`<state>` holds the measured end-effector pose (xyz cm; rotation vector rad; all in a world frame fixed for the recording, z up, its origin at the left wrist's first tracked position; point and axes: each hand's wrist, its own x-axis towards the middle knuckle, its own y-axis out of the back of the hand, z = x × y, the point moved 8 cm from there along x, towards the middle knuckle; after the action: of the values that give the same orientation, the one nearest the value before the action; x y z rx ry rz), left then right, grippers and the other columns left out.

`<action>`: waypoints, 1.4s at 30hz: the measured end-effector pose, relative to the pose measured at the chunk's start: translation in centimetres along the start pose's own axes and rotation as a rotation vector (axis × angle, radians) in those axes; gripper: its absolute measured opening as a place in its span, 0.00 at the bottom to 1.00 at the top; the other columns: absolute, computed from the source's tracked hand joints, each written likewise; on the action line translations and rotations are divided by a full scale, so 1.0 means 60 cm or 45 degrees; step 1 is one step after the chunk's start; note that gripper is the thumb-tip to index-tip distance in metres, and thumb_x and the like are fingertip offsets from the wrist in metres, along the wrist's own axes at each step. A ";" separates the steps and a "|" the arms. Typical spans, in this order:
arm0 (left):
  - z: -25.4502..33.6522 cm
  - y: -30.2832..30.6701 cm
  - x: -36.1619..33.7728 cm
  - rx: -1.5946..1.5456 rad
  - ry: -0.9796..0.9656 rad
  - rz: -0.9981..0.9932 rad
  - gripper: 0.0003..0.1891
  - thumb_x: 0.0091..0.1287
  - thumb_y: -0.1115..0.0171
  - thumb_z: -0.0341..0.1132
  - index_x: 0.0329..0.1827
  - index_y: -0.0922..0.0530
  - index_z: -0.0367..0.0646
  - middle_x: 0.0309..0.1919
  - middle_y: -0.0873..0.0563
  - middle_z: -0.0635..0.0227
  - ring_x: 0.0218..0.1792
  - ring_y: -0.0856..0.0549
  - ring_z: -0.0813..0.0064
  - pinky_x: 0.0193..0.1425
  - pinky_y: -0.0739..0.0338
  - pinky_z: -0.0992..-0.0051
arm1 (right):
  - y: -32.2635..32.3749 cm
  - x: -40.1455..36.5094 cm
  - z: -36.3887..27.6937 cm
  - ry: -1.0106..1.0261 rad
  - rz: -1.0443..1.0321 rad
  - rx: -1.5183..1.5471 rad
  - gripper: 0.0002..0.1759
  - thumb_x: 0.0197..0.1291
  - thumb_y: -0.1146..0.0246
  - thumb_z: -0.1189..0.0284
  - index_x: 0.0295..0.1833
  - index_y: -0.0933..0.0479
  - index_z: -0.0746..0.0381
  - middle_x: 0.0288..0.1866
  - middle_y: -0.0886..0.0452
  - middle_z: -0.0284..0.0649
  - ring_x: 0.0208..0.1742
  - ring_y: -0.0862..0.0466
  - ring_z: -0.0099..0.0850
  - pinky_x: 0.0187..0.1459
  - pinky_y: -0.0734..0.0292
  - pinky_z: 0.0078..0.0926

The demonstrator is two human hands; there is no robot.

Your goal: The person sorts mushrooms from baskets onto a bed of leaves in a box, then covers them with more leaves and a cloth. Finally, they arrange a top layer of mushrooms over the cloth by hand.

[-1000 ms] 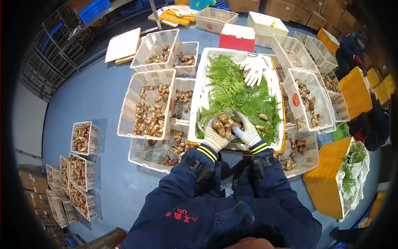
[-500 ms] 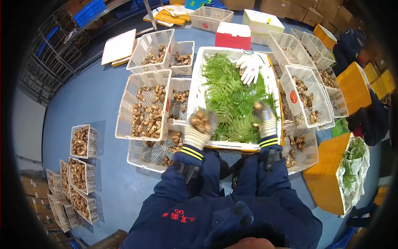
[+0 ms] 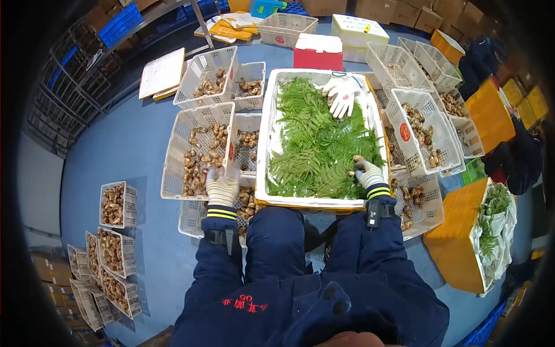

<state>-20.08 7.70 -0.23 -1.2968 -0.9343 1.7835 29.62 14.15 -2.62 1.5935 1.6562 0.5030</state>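
Note:
My left hand (image 3: 221, 188), in a striped glove, is over the near right corner of a white basket (image 3: 173, 155) of brown mushrooms (image 3: 199, 165). Its fingers are partly smeared by motion, and I cannot make out whether anything is in them. My right hand (image 3: 370, 175), also gloved, is closed on a mushroom (image 3: 358, 158) at the near right of a white foam box (image 3: 263, 144). Another pale mushroom piece (image 3: 351, 173) shows by its fingers. Green fern leaves (image 3: 312, 139) cover the inside of the box. A spare white glove (image 3: 342, 95) lies on them at the far right.
More mushroom baskets stand left (image 3: 250, 87) and right (image 3: 425, 133) of the box, and stacked on the floor (image 3: 118, 205). A red and white box (image 3: 318, 53) is behind. A tilted yellow box (image 3: 457, 237) with ferns is at right. Another person (image 3: 520, 156) is at far right.
My left hand has moved left from the foam box to the basket; the mushrooms it held no longer show in it. My right hand has shifted slightly down, still with a mushroom.

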 end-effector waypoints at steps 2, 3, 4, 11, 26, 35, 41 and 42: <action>-0.088 -0.038 -0.021 -0.015 0.236 -0.254 0.29 0.68 0.45 0.43 0.69 0.37 0.38 0.68 0.34 0.43 0.68 0.31 0.48 0.70 0.30 0.56 | 0.013 -0.031 -0.053 0.069 -0.025 -0.396 0.17 0.57 0.36 0.66 0.53 0.19 0.54 0.51 0.16 0.48 0.54 0.18 0.45 0.59 0.24 0.37; -0.141 -0.071 -0.056 -0.085 0.338 -0.208 0.24 0.69 0.45 0.41 0.63 0.31 0.38 0.64 0.28 0.44 0.64 0.27 0.50 0.69 0.29 0.57 | -0.001 -0.027 -0.053 0.072 -0.064 -0.490 0.17 0.58 0.37 0.65 0.53 0.19 0.54 0.52 0.17 0.47 0.55 0.18 0.44 0.58 0.24 0.38; -0.202 -0.082 -0.066 -0.193 0.535 -0.232 0.20 0.69 0.45 0.41 0.60 0.28 0.39 0.60 0.25 0.45 0.61 0.25 0.53 0.68 0.29 0.58 | -0.017 -0.017 -0.047 0.074 -0.101 -0.584 0.17 0.58 0.37 0.64 0.53 0.19 0.54 0.53 0.17 0.47 0.56 0.19 0.44 0.58 0.24 0.38; -0.401 -0.013 -0.132 0.634 1.031 -0.362 0.33 0.66 0.38 0.41 0.71 0.39 0.38 0.63 0.29 0.47 0.64 0.27 0.48 0.67 0.28 0.47 | 0.039 -0.001 -0.040 -0.053 0.412 -0.376 0.20 0.63 0.41 0.58 0.55 0.22 0.58 0.48 0.17 0.52 0.49 0.17 0.49 0.54 0.23 0.43; -0.382 -0.009 -0.103 0.709 0.834 -0.289 0.37 0.63 0.34 0.41 0.73 0.41 0.41 0.66 0.31 0.43 0.61 0.25 0.50 0.65 0.26 0.52 | 0.034 0.064 -0.036 -0.249 0.155 -0.471 0.26 0.59 0.39 0.58 0.61 0.25 0.59 0.54 0.18 0.50 0.55 0.17 0.43 0.54 0.22 0.41; -0.389 -0.019 -0.103 0.649 0.902 -0.355 0.37 0.62 0.33 0.46 0.72 0.38 0.49 0.65 0.30 0.52 0.55 0.22 0.53 0.52 0.20 0.42 | -0.025 -0.008 -0.111 0.003 -0.336 2.155 0.22 0.63 0.36 0.52 0.55 0.25 0.54 0.43 0.16 0.35 0.34 0.15 0.29 0.22 0.25 0.19; -0.397 -0.023 -0.112 0.469 0.963 -0.377 0.35 0.63 0.34 0.46 0.70 0.36 0.42 0.66 0.31 0.46 0.62 0.25 0.49 0.63 0.25 0.51 | -0.052 -0.044 -0.186 0.077 -0.817 2.562 0.41 0.61 0.49 0.34 0.62 0.31 0.60 0.58 0.24 0.47 0.58 0.23 0.54 0.48 0.18 0.53; -0.399 -0.027 -0.118 0.418 1.010 -0.368 0.35 0.63 0.34 0.46 0.70 0.36 0.41 0.66 0.32 0.45 0.62 0.25 0.49 0.63 0.24 0.52 | -0.054 -0.051 -0.194 0.058 -0.816 2.560 0.41 0.61 0.49 0.34 0.62 0.32 0.60 0.58 0.24 0.47 0.58 0.23 0.54 0.49 0.19 0.54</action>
<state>4.82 5.53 -1.21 -1.3904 -0.3354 0.9950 18.55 13.39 3.07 1.7571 2.5554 -2.0683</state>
